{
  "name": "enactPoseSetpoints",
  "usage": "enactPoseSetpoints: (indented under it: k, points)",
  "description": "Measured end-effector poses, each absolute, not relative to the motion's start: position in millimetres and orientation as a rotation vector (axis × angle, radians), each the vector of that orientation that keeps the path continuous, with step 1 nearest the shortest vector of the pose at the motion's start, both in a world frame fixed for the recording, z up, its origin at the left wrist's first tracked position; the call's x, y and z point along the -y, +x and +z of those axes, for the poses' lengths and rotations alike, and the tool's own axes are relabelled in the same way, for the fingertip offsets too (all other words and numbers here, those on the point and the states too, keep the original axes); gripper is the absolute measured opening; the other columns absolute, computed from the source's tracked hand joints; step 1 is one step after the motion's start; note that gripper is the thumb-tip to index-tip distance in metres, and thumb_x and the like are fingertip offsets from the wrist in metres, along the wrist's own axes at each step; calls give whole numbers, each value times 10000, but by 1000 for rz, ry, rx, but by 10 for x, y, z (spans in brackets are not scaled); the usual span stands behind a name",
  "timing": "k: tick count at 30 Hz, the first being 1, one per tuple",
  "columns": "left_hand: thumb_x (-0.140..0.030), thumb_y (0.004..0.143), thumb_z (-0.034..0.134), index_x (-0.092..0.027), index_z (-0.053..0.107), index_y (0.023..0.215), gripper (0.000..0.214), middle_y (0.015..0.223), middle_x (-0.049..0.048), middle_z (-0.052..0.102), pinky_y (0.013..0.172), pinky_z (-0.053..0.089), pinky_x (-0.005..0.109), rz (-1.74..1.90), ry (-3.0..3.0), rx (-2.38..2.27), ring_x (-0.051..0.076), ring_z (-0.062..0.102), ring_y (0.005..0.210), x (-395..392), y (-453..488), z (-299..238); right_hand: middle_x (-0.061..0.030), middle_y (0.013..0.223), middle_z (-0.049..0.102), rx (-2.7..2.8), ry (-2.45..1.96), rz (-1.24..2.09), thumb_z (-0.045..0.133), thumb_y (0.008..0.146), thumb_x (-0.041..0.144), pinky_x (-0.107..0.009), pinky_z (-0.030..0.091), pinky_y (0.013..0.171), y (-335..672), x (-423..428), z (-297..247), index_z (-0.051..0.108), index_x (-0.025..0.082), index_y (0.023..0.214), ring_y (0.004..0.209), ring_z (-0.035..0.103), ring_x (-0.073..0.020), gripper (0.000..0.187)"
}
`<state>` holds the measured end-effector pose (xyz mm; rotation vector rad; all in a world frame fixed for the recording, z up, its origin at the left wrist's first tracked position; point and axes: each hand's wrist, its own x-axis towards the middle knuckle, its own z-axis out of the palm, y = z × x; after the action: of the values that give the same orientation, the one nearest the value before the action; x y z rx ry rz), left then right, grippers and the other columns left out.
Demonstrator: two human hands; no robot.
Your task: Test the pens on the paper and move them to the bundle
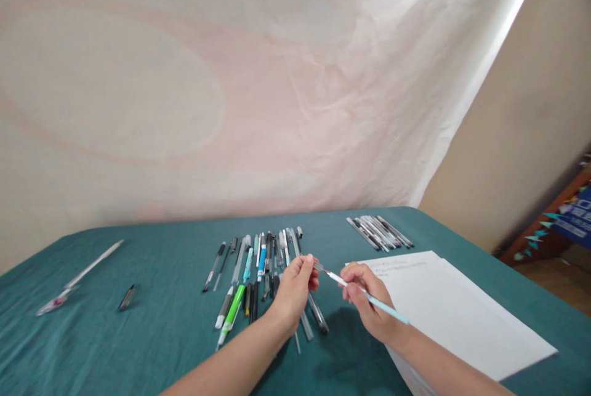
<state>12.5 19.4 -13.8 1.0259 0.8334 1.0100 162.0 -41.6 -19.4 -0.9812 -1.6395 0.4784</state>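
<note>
My right hand (367, 299) is closed around a pale blue and white pen (388, 308), its tip pointing up and left. Between the pinched fingers of my left hand (295, 290) is a clear pen cap (318, 266), close in front of the pen's tip. Whether tip and cap touch, I cannot tell. Below and behind my left hand lie many loose pens, among them a bright green pen (233, 310), a blue and white pen (262, 258) and a grey and white one (224, 308). My left hand and forearm hide part of them.
Under my right forearm lie white paper sheets (462, 316) with faint writing at the top. A row of pens (379, 233) rests at the back right. Farther left are a short dark cap (126, 297) and a long clear-and-white item (92, 266) on the green cloth (161, 347).
</note>
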Motion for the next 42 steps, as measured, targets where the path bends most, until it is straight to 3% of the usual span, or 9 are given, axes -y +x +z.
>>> enactPoseSetpoints:
  k: [11, 20, 25, 29, 35, 42]
  points:
    - [-490, 703, 595, -132, 554, 795, 372, 639, -32, 473, 533, 340, 184, 905, 889, -753, 56, 434, 525, -55, 156, -67, -29, 784, 543, 1728, -1062, 367, 451, 853, 254, -256, 428, 596, 1615, 425, -121, 495, 212, 860, 661, 507, -134, 61]
    - [-536, 758, 481, -161, 496, 826, 381, 623, -23, 515, 524, 345, 211, 817, 1069, -795, 91, 473, 527, 59, 168, -43, -15, 756, 556, 1762, -1009, 250, 494, 816, 157, -282, 452, 635, 1608, 433, -203, 468, 229, 846, 682, 549, -145, 82]
    - [-527, 721, 555, -172, 457, 802, 376, 565, -48, 487, 512, 335, 201, 787, 1069, -771, 87, 453, 506, 83, 186, -35, -23, 758, 567, 1841, -981, 204, 479, 828, 174, -275, 447, 607, 1611, 420, -201, 472, 227, 832, 675, 549, -143, 54]
    - [-479, 681, 631, -162, 476, 871, 401, 607, -46, 492, 534, 358, 201, 793, 1032, -755, 86, 474, 538, 80, 184, -66, 6, 673, 533, 1887, -1003, 191, 483, 830, 180, -245, 405, 545, 1612, 411, -191, 484, 221, 810, 589, 512, -119, 45]
    - [-396, 644, 696, -156, 476, 993, 477, 768, 0, 539, 692, 436, 260, 851, 911, -710, 131, 555, 726, 79, 179, -39, 13, 670, 512, 1910, -1086, 225, 488, 830, 213, -238, 374, 533, 1608, 423, -161, 509, 217, 846, 565, 494, -111, 27]
    - [-356, 690, 666, -165, 477, 1099, 489, 707, -26, 519, 633, 412, 210, 1070, 885, -832, 80, 505, 617, -123, 120, -88, -12, 685, 532, 1908, -1098, 199, 434, 839, 226, -271, 383, 576, 1617, 518, -80, 506, 218, 858, 606, 508, -145, 75]
